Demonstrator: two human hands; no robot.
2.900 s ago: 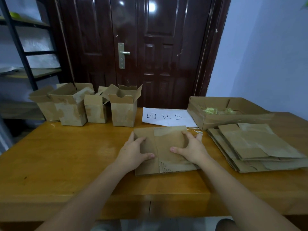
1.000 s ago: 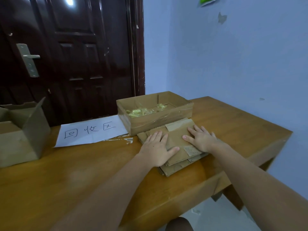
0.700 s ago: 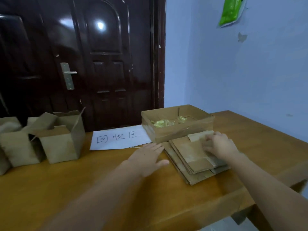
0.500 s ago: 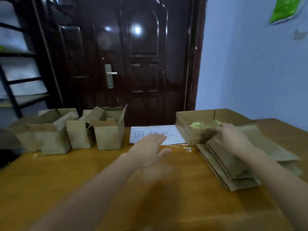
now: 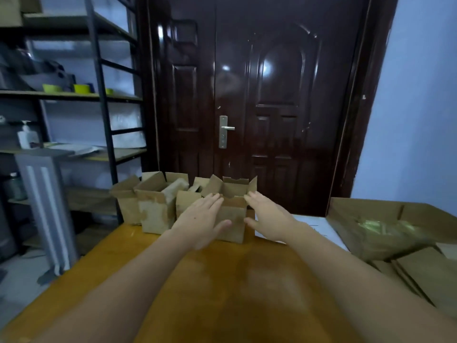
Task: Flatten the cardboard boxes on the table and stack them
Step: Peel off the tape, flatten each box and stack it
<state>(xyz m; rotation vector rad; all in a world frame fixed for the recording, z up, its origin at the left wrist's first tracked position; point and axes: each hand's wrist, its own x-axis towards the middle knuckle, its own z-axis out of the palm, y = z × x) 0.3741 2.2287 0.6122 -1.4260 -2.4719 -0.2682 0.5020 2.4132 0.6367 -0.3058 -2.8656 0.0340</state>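
Observation:
Several small open-topped cardboard boxes stand in a row at the far edge of the wooden table (image 5: pixel 222 280). The rightmost small box (image 5: pixel 233 219) has its top flaps up. My left hand (image 5: pixel 201 220) is at its left side and my right hand (image 5: pixel 268 216) at its right side, both with fingers straight and spread; whether they touch the box I cannot tell. Left of it stand a taller box (image 5: pixel 154 206) and others behind it. A stack of flattened boxes (image 5: pixel 420 276) lies at the table's right edge.
A large shallow cardboard tray (image 5: pixel 371 226) holding yellow-green scraps sits at the right, with a white paper sign (image 5: pixel 314 225) beside it. A dark door (image 5: pixel 259 107) is behind the table. Metal shelving (image 5: pixel 99 95) stands to the left.
Both hands pressed a flattened box, set it on the right-hand stack, then left it. The view swung left and both hands reached forward to the rightmost upright box.

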